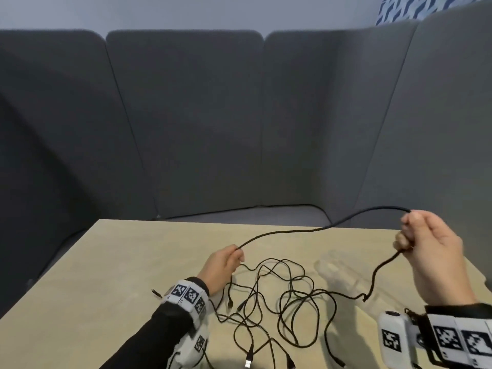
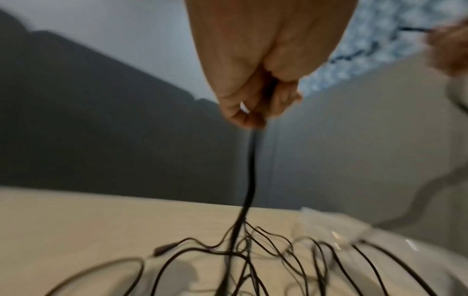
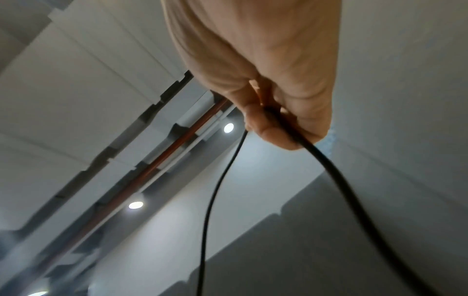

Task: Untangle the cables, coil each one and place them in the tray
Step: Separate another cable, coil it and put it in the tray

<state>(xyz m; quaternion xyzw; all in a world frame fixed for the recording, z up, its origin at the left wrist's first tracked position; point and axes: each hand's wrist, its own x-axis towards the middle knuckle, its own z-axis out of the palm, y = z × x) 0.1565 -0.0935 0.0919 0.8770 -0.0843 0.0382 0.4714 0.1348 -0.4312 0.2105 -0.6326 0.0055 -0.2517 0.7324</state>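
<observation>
Table [image 1: 119,275] surface carries the loose tangle of cables [image 1: 279,296], with a clear tray [image 1: 335,272] lying just beyond it. One black cable [image 1: 292,231] spans between both hands, raised above the tangle. Right hand [image 1: 428,243] has its fingers curled round this cable; left hand [image 1: 223,265] pinches it lower down. Draw the held cable out slowly, feeding it through the left fingers, so that crossing strands slip free rather than tighten into knots.
</observation>
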